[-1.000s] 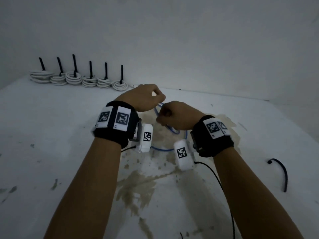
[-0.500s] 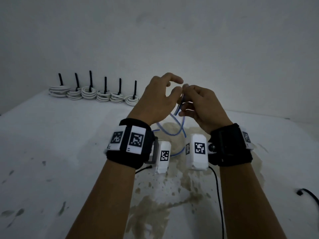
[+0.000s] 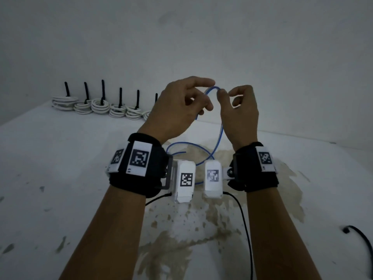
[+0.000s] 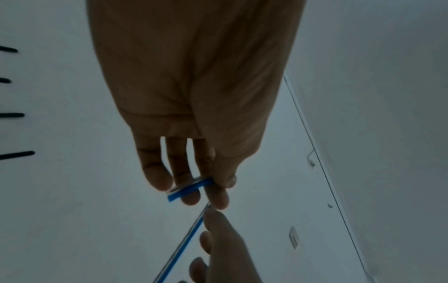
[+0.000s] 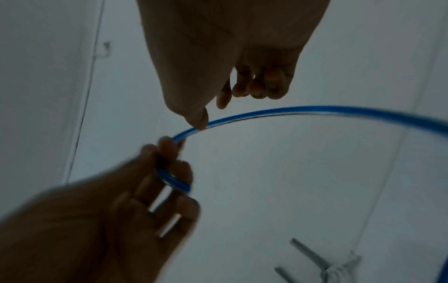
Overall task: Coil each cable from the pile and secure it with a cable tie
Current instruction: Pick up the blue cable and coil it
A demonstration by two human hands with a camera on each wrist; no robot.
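A thin blue cable [image 3: 221, 132] rises from loose loops on the white table [image 3: 60, 178] to both raised hands. My left hand [image 3: 205, 96] pinches the cable near its cut end between thumb and fingers; in the left wrist view the left hand [image 4: 211, 189] holds the short blue cable end [image 4: 186, 190]. My right hand [image 3: 224, 93] pinches the same cable a little further along. In the right wrist view the right hand [image 5: 211, 114] has its thumb tip on the blue cable [image 5: 303, 111], which arcs away to the right.
Several coiled white cables [image 3: 101, 106] with upright black ties stand in a row at the back left by the wall. A loose black cable tie [image 3: 361, 237] lies on the table at the right. A brown stain [image 3: 201, 229] covers the table's middle.
Both hands have lifted from near the table to up in front of the wall, drawing the blue cable with them. They have spread slightly, with a short arc of cable between them.
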